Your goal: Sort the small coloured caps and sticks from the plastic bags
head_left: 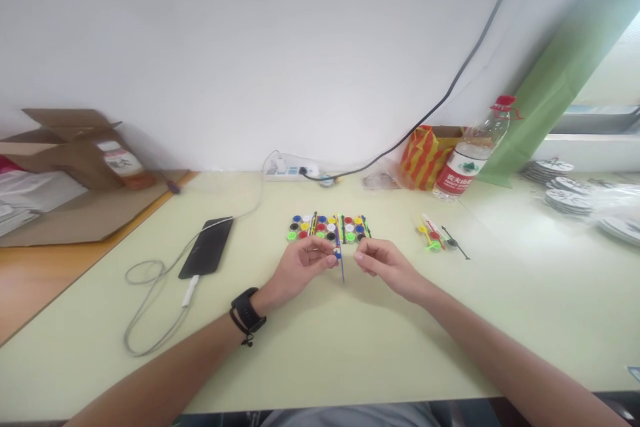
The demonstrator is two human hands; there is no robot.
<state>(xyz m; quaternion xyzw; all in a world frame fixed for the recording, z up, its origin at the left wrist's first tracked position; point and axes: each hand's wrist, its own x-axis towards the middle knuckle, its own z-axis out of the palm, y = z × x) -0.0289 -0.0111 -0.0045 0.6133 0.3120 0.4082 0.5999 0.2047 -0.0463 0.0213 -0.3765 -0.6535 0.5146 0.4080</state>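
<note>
My left hand [313, 260] pinches a thin blue plastic pointer [343, 270] with a small round blue piece at its middle, held upright above the table. Just to its right, my right hand [383, 265] has thumb and forefinger pressed together, apart from the pointer; whatever they may hold is too small to make out. Behind both hands lie rows of small round discs [305, 226] in blue, white, yellow, red, black and green, with thin pointers lying across them. A loose group of coloured pointers with round pieces [435, 235] lies to the right.
A black phone [207, 248] with a white cable lies at left. Against the wall are a power strip [290, 170], a striped bag [423, 157] and a large water bottle [463, 160]. Stacked discs [570, 200] stand far right, a cardboard box [75, 147] far left.
</note>
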